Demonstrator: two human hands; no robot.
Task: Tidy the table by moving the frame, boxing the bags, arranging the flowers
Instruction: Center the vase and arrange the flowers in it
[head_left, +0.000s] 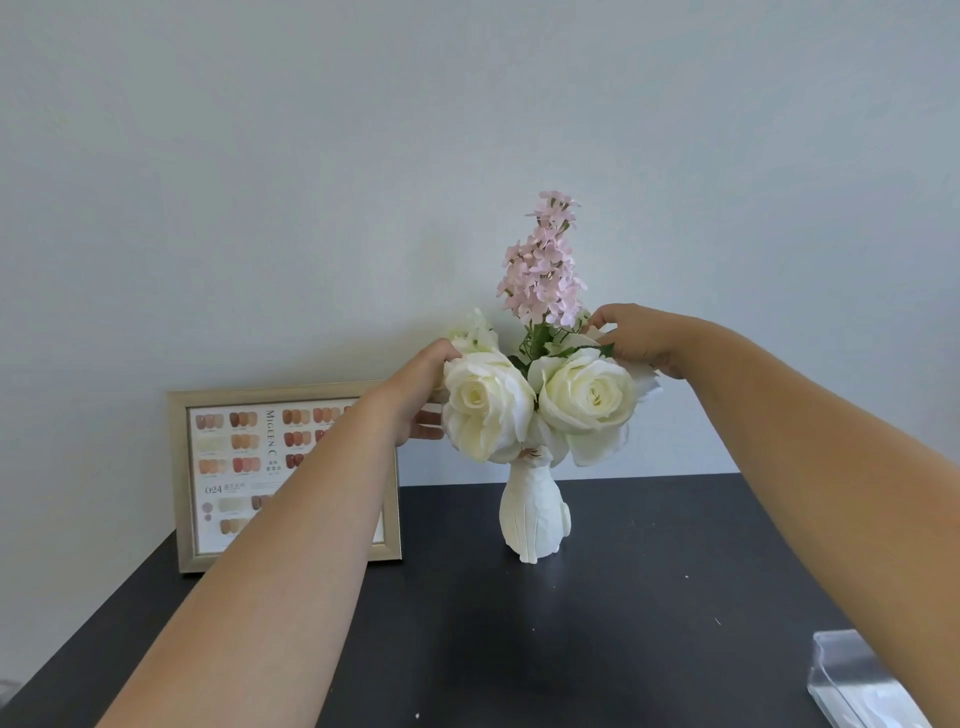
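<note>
A white textured vase (535, 514) stands on the dark table (623, 597) against the wall. It holds two large white roses, one left (485, 405) and one right (589, 397), with a tall pink flower spike (545, 260) rising behind them. My left hand (415, 395) cups the outer side of the left rose, fingers curled around its petals. My right hand (636, 338) reaches over the right rose and grips white petals at the bouquet's back right. A gold picture frame (179, 467) showing nail colour samples leans on the wall at the left, partly hidden by my left forearm.
A clear plastic box (852, 675) sits at the table's front right corner, partly behind my right forearm. The grey wall runs right behind the vase and frame. The table's left edge slants down toward the lower left corner.
</note>
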